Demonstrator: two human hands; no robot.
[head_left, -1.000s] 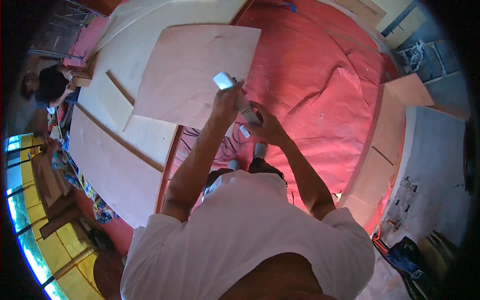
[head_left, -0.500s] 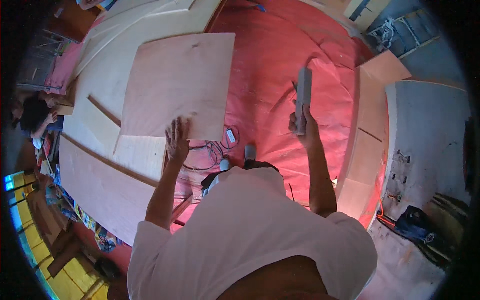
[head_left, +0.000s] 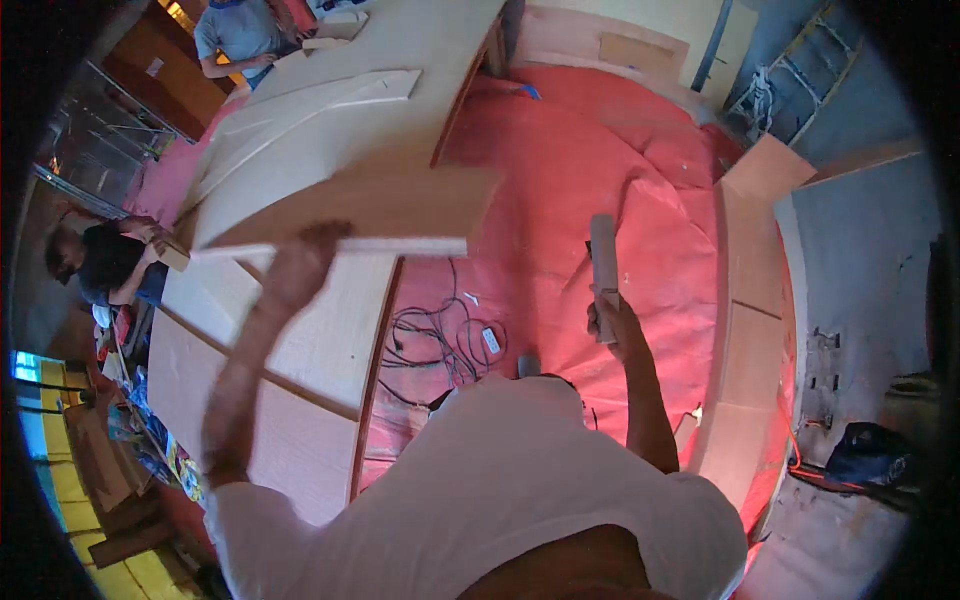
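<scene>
Plywood panel (head_left: 370, 205) hangs tilted over the near part of the pale surface (head_left: 335, 310), to the person's left, its light near edge facing them. The left hand (head_left: 300, 265) is at that edge and appears to grasp it, though blur hides how each finger sits. The right hand (head_left: 620, 325) clasps the lower end of a long grey block (head_left: 604, 250), held upright over the red floor sheet (head_left: 650, 230), well apart from the panel. The step in hand looks like raising or turning the panel one-handed; as a judgement, the next move calls for a firm hold on the edge and the block kept clear. Nearby, a pinkish board (head_left: 250, 410) lies on the surface's near end, while black cables (head_left: 430, 340) and a white power strip (head_left: 491, 341) rest on the floor sheet. Past the panel, a pale strip (head_left: 390, 88) lies along the surface. At its left side bends a co-worker in black (head_left: 105, 260); farther, another in a blue-grey shirt (head_left: 240, 40) is by the far end.
</scene>
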